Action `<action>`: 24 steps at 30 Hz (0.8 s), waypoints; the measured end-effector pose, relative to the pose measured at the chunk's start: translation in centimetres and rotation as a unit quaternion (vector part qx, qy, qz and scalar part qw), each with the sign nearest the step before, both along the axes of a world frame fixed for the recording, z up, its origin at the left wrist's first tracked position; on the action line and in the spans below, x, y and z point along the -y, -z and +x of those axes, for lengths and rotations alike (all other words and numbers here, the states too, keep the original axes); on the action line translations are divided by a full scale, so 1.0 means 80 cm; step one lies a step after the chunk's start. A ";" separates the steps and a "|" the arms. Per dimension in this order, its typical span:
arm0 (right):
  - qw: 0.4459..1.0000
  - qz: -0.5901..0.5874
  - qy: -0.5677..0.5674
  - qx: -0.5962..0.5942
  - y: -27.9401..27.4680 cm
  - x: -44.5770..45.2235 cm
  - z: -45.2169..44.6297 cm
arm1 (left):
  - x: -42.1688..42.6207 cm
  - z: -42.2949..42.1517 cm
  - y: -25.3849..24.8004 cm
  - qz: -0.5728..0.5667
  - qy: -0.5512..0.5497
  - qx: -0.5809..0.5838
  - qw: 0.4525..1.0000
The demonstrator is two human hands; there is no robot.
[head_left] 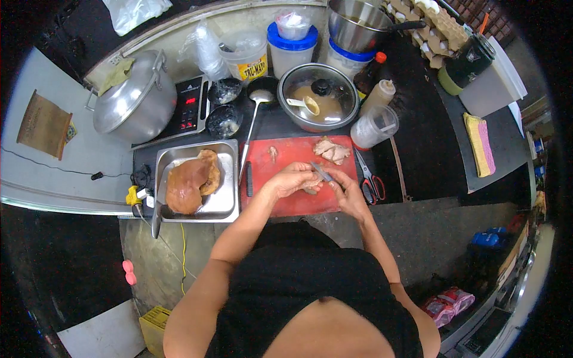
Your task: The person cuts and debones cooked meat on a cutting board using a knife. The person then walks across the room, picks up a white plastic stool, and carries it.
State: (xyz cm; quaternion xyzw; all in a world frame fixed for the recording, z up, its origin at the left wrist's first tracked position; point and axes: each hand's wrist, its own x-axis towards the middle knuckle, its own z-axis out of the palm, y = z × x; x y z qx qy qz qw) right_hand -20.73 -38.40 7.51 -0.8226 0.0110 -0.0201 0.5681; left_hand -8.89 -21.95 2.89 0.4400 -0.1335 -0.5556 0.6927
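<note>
The left hand (pixel 296 181) pinches a meat piece (pixel 311 190) over the red board (pixel 289 207), the right hand (pixel 347 192) grips a knife (pixel 322 172); one pile (pixel 332 151) looks already cut, the brown slabs (pixel 186 185) in the tray (pixel 229 185) uncut to me.

Silver pot (pixel 142 102) (large), egg cartons (pixel 443 34)

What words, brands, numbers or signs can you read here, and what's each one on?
"TRU-MAYO": on the yellow label of the tub; its last letters are slightly blurred.
Red digits on the cooker: too small and blurred to read.
Light print on the dark jar: too blurred to read.
I can make out no other text.
</note>
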 end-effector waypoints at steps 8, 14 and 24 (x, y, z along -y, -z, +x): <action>0.996 0.088 0.031 0.005 0.006 0.001 -0.005 | 0.001 0.000 -0.005 -0.020 -0.007 -0.021 1.000; 0.995 0.094 -0.004 -0.038 -0.005 -0.004 -0.009 | 0.000 -0.001 -0.006 0.003 -0.002 -0.010 1.000; 0.996 0.078 0.047 0.005 0.008 0.004 -0.007 | -0.001 -0.004 -0.017 -0.019 -0.005 -0.016 1.000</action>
